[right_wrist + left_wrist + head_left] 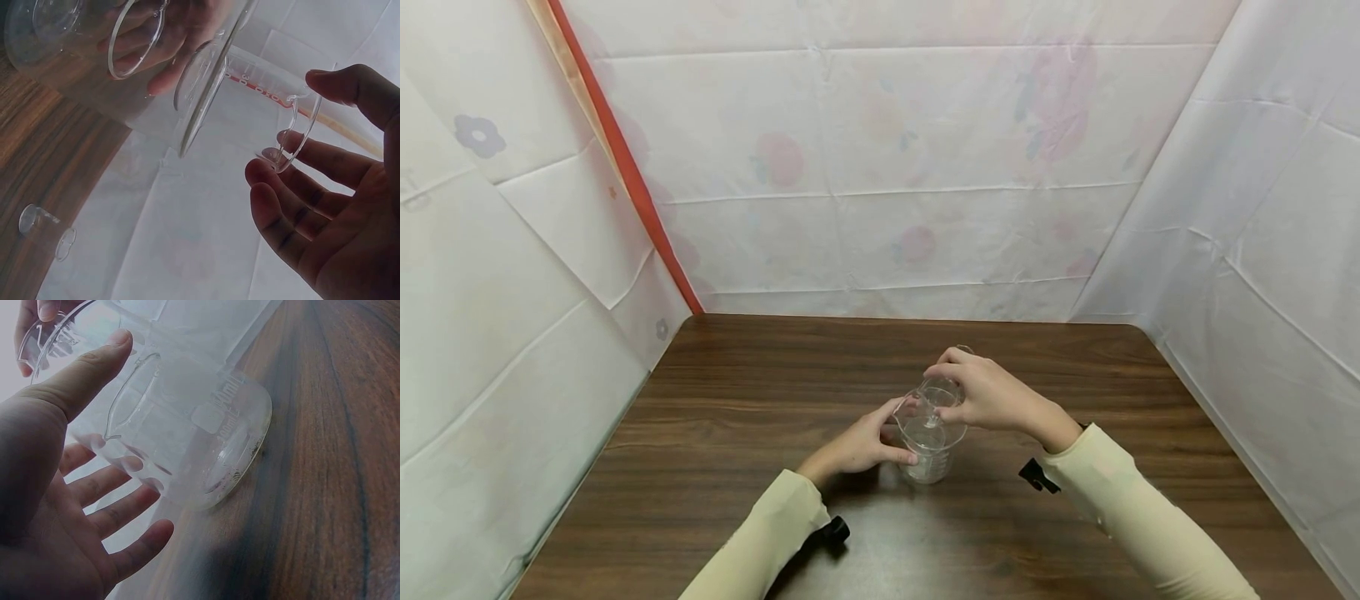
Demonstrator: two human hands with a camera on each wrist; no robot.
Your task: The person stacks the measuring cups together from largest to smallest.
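A large clear glass beaker (928, 465) with white markings stands on the table. My left hand (863, 440) holds its side, thumb on the near side and fingers round the far side; in the left wrist view the fingers (125, 515) are spread and the lower ones look apart from the glass. Inside the large beaker, a smaller glass rim (111, 57) shows. My right hand (996, 396) pinches a small beaker (259, 78) by its rim, between thumb and fingers. This small beaker is at the large beaker's mouth; through the glass I cannot tell how far inside its base is.
Another small glass beaker (47, 228) stands farther back on the brown wooden table (760, 358), mostly hidden behind my right hand in the head view. White patterned cloth (880, 242) hangs behind the table and along both sides. A red strip (625, 158) runs down the left corner.
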